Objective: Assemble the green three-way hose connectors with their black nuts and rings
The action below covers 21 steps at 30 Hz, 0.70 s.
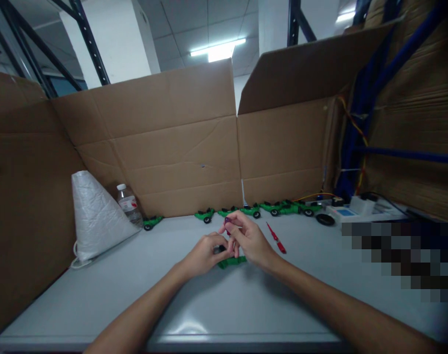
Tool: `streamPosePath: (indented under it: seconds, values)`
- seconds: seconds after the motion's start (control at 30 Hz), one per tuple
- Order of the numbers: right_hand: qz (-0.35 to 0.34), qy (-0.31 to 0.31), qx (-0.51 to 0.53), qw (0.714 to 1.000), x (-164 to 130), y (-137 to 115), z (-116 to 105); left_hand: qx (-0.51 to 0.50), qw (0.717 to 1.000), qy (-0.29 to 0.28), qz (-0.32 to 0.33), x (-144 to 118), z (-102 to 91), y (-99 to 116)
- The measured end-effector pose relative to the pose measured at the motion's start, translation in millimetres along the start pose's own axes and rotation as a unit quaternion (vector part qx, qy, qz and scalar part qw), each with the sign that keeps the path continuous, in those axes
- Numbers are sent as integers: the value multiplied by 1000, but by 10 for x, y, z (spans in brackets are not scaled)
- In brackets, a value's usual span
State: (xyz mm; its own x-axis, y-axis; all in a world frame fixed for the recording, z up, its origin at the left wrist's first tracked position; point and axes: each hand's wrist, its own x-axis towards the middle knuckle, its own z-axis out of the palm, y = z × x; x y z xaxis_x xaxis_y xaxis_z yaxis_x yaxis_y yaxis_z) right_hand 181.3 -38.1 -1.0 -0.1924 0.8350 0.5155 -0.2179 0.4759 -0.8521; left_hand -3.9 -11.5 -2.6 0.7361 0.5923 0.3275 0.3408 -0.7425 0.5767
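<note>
My left hand grips a small green toy part with a black wheel, pressing it onto the grey table. My right hand is closed around a small dark purple-topped tool, held upright just above the green part. Both hands meet at the table's middle. What lies between the fingers is mostly hidden.
A row of green toy vehicles lines the cardboard back wall. A red screwdriver lies right of my hands. A white bag and water bottle stand at the left. Wires, a loose black wheel and boxes sit at right.
</note>
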Motion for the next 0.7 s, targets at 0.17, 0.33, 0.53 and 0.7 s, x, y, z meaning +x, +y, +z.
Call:
streamPosePath:
  seconds: [0.17, 0.33, 0.53, 0.7]
  values:
    - [0, 10, 11, 1000, -6, 20, 15, -17, 1000, -2, 18, -3, -21, 52]
    - [8, -39, 27, 999, -1, -40, 6, -4, 1000, -7, 21, 1, -37, 52]
    - [12, -31, 15, 999, 11, -13, 16, -5, 1000, -6, 14, 3, -25, 16]
    - [-2, 0, 7, 1000, 18, 79, 23, -12, 1000, 0, 7, 4, -21, 23]
